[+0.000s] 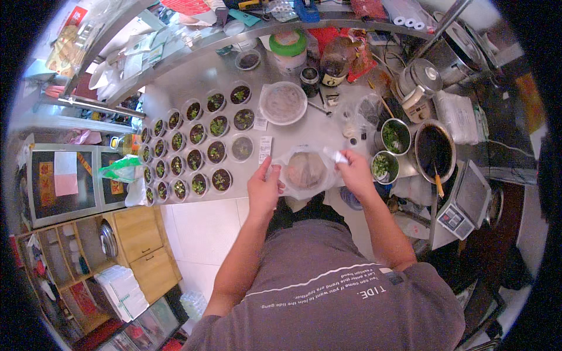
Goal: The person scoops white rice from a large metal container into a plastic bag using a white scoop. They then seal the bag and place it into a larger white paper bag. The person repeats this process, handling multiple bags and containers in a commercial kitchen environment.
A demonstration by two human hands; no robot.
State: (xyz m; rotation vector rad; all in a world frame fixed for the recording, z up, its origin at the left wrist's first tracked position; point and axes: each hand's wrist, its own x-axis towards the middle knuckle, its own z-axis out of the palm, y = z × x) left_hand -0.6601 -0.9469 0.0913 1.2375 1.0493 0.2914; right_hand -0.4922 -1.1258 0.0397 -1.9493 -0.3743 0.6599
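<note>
A round lidded container stands at the table's front edge, wrapped in a clear plastic bag. My left hand is at the bag's left side with its thumb and a finger raised; whether it grips the film is unclear. Pinched in my right hand, at the bag's upper right, is a small white piece of paper or film. Another round container with a white rim rests behind, near two printed paper slips. Rows of clear cups with dark contents and green leaves on top fill the left side.
To the right are two metal pots with chopped greens, a large pot of dark liquid with a wooden-handled utensil, and a digital scale. A green-lidded tub and jars stand behind, beneath a metal shelf.
</note>
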